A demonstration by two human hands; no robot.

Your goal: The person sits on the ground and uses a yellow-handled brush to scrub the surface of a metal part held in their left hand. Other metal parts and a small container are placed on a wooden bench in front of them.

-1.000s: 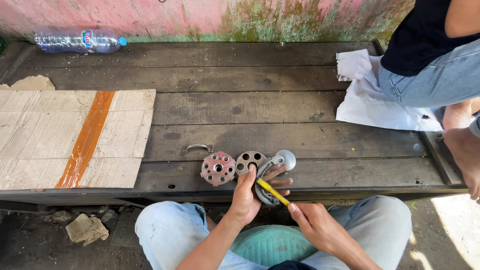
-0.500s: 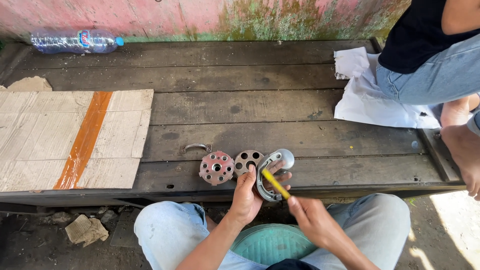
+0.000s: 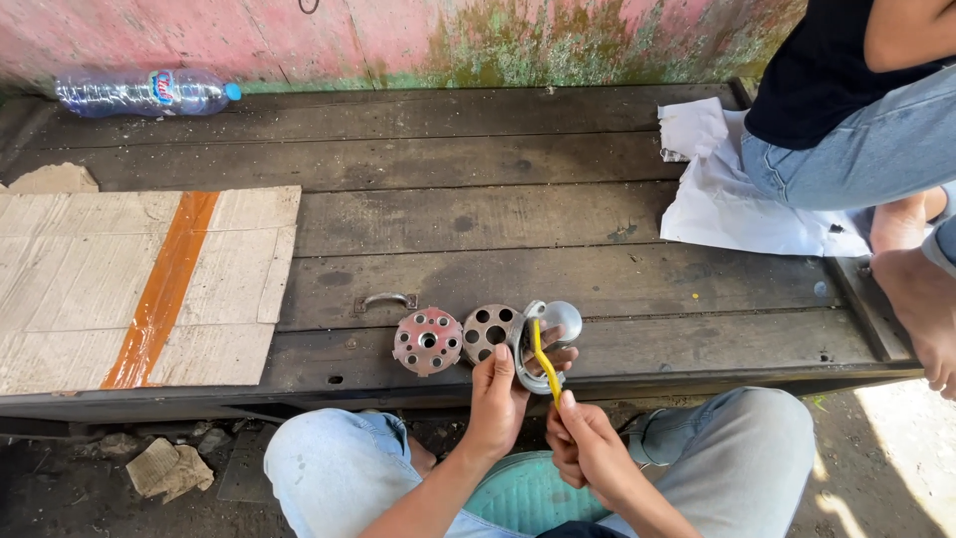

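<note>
My right hand (image 3: 588,453) pinched the lower end of a thin yellow tool (image 3: 544,361) between thumb and curled fingers, its bent tip reaching up into the round metal part (image 3: 538,344) that my left hand (image 3: 498,399) gripped, thumb pressed on the near rim and fingers wrapped behind it. I held the part upright just above the front edge of the wooden platform (image 3: 478,199), over my knees. What the tip touched inside the part was too small to make out. To my mind the work wanted the left hand steady and the part braced close to the board, so the tool could be levered gently without slipping toward my thumb. Just beside the part, to the left, lay a grey disc with holes (image 3: 490,332) and a reddish disc with holes (image 3: 427,341), with a small curved metal handle (image 3: 386,298) behind them. Farther left sat a flattened sheet of cardboard with an orange stripe (image 3: 139,284); a plastic bottle (image 3: 149,93) lay by the stained wall. Another person in jeans (image 3: 856,149) sat on white paper (image 3: 717,199) at the right.
</note>
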